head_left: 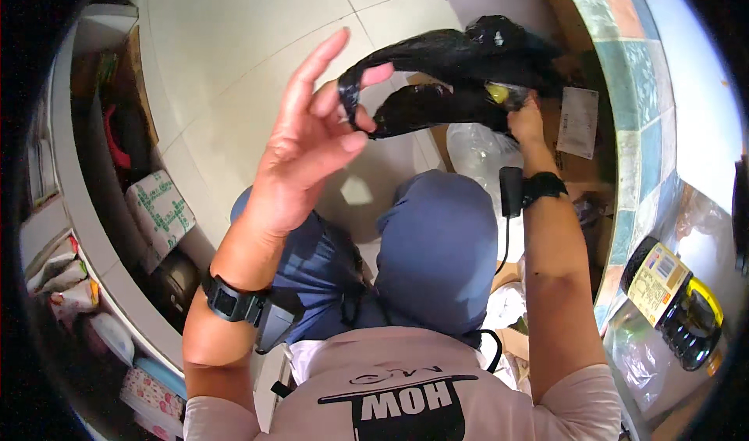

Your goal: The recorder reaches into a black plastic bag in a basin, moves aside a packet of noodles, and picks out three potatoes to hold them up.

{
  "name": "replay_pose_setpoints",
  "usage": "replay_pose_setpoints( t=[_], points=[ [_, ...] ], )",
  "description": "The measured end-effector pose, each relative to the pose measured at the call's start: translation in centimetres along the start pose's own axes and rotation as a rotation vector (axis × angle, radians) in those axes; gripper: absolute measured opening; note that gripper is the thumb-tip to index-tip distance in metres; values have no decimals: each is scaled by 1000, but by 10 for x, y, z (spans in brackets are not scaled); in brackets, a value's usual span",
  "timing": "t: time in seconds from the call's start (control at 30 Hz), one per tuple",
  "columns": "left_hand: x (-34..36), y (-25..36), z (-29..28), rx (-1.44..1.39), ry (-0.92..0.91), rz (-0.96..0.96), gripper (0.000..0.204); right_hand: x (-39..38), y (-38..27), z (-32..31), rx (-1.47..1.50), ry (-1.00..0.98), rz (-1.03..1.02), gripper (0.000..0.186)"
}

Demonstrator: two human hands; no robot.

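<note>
A black plastic bag (437, 55) is stretched across the far middle, its handle loop hooked over the fingers of my left hand (300, 148). The thumb and index finger of that hand stand apart, while the other fingers bear the loop. At the bag's right end, my right hand (528, 121) is closed at a small clear item with a yellow part (497, 92). Its fingers are partly hidden, and the item's kind is unclear. Part of the bag lies against this item.
Below the bag is a clear plastic bag (477, 156) beside a cardboard box (577, 156). A tiled ledge (644, 121) runs along the right, with a dark bottle with a yellow handle (686, 316) beyond it. Shelves on the left hold a green-and-white package (160, 213).
</note>
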State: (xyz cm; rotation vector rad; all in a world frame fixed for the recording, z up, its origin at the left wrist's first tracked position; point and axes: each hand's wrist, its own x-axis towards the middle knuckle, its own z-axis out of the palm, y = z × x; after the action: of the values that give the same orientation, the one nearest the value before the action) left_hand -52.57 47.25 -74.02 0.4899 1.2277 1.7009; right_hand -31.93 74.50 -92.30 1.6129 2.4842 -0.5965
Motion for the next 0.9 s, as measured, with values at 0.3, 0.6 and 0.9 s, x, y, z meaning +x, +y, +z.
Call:
replay_pose_setpoints(
  t=[0.3,0.6,0.9],
  points=[
    [6,-16,-18,82,56,21,60,16,13,17,-94,-99,-106,75],
    [5,-20,-24,63,57,21,49,18,4,3,-235,-7,88,31],
    [9,-31,-29,98,185,-84,40,-1,15,-14,1021,418,90,24]
  ],
)
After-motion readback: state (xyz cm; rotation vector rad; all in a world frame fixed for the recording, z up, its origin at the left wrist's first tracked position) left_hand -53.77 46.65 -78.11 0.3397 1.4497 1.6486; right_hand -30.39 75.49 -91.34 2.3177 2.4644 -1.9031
